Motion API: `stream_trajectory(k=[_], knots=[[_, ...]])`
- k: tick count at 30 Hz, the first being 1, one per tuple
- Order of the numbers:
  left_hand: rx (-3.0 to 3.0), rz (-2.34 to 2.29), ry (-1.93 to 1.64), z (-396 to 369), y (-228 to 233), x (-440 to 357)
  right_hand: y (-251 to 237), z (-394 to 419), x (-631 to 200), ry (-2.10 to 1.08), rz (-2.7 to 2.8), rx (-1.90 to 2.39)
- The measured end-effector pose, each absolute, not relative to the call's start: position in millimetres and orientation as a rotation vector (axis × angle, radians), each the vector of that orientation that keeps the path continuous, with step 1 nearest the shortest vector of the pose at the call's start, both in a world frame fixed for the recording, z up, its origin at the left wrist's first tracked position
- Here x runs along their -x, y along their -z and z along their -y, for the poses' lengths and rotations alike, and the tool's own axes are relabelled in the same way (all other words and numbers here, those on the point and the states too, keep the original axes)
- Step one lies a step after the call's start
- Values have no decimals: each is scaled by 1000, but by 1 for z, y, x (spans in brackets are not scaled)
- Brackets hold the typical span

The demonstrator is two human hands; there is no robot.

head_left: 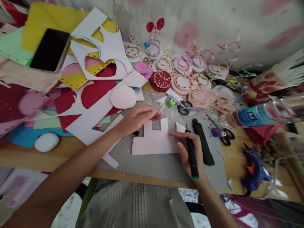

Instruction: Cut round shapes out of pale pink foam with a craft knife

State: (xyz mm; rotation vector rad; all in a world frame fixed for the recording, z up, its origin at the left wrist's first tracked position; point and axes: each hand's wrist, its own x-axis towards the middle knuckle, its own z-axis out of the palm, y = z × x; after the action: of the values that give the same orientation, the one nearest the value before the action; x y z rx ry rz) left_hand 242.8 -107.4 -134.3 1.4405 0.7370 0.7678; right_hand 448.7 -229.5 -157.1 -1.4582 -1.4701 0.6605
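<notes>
The right hand (190, 152) lies at the near right of the grey mat (152, 164), fingers wrapped around a black knife (192, 156) with a green end; its forefinger reaches out to touch the right edge of a pale pink sheet (154, 141). That sheet lies flat at the mat's middle, with a square notch cut out of its top edge. The left hand (137, 118) rests on the sheet's upper left corner, fingers stretched out flat and holding nothing, the tips by the notch. Just right of the knife, a black strip (201, 144), perhaps its cover, lies on the mat. Off the mat's right edge are purple scissors (223, 134) and, nearer, a blue glue gun (255, 171). At the mat's far edge sit black scissors (184, 109) and a pink disc (123, 97). Beyond the mat stand decorated discs (180, 68), and far left of it a phone (51, 49) lies on yellow paper (45, 19).
</notes>
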Motion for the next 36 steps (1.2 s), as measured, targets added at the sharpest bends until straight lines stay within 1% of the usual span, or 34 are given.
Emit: stream_trajectory(k=[3, 6, 9, 12, 24, 30, 34, 36], knots=[[-1077, -595, -691, 99, 148, -244, 147, 207, -450, -822, 1352, 1356], [-886, -543, -630, 89, 155, -239, 142, 188, -444, -1036, 1225, 1211], [-766, -557, -566, 83, 157, -236, 150, 180, -436, -1182, 1202, 1154], [-707, -605, -564, 83, 157, -236, 160, 184, -432, -1277, 1197, 1194], [-729, -638, -641, 90, 155, -236, 155, 186, -435, -1165, 1187, 1258], [-737, -619, -667, 92, 156, -239, 159, 185, -438, -1078, 1175, 1393], [-734, -640, -664, 91, 155, -240, 158, 182, -437, -1069, 1126, 1434], [-736, -631, -666, 91, 155, -240, 158, 181, -437, -1108, 1099, 1377]])
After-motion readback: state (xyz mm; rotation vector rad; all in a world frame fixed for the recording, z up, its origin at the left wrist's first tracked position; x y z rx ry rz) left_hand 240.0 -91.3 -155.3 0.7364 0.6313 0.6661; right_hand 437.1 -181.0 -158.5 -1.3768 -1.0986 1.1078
